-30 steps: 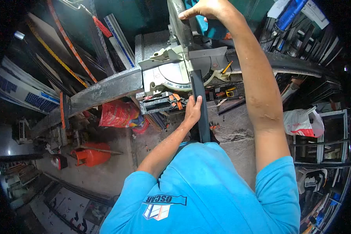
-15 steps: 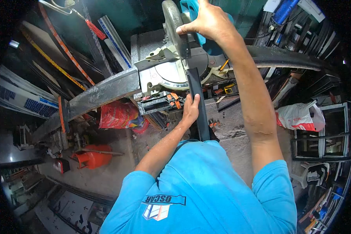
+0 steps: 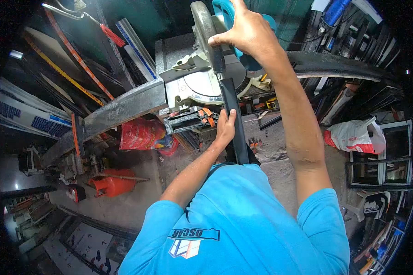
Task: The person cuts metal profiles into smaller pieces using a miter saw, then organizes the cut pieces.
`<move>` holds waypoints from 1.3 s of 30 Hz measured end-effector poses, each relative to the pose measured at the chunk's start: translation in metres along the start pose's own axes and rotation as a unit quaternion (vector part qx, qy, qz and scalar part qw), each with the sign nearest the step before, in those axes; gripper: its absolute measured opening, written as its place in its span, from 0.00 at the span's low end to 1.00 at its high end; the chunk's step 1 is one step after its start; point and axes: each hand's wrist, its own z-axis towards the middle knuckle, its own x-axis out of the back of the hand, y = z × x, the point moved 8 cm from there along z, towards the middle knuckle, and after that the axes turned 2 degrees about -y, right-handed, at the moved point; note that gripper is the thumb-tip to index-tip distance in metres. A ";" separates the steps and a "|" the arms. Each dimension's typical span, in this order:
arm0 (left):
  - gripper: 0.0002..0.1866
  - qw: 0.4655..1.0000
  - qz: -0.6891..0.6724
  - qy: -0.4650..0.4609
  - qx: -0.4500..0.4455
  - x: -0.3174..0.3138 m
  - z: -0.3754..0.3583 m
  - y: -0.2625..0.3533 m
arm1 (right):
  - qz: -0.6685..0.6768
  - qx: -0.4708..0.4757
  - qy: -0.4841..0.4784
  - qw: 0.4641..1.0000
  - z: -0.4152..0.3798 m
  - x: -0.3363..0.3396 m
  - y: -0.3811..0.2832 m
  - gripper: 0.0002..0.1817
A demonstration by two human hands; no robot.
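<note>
Mitre saw (image 3: 219, 59): stood beyond the hands, pale base to the left. Left hand (image 3: 225, 130): grip closed at the side of a dark profile (image 3: 238, 123), thumb over its face. Dark profile: far end over the saw base, near end lost behind the shirt (image 3: 243, 206); judged stiff, light, rather slippery, best held mid-length by its edges. Right hand (image 3: 250, 32): thumb spread beside the teal handle (image 3: 221, 7); fingertips hidden, closure could not be told.

1. Red sack (image 3: 142, 134): left of left hand (image 3: 226, 128).
2. Red container (image 3: 117, 187): farther left, bodyward of left hand.
3. White-and-red bag (image 3: 352, 136): right of right hand (image 3: 253, 34), bodyward.
4. Blue bundle (image 3: 337, 12): well right of right hand.
</note>
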 end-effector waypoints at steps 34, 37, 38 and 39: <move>0.23 1.000 -0.006 -0.004 0.017 -0.001 0.004 -0.008 | -0.015 0.026 0.052 0.998 -0.016 -0.012 0.013 0.59; 0.23 0.999 -0.005 -0.016 0.033 -0.002 0.005 -0.013 | 0.003 0.042 0.050 0.998 -0.018 -0.017 0.015 0.57; 0.23 1.000 0.003 -0.009 0.018 -0.002 0.005 -0.010 | -0.039 -0.002 0.039 0.998 -0.017 -0.023 0.025 0.59; 0.23 1.000 0.011 -0.003 0.003 -0.001 0.004 -0.004 | -0.082 -0.047 0.027 0.995 -0.017 -0.028 0.034 0.62</move>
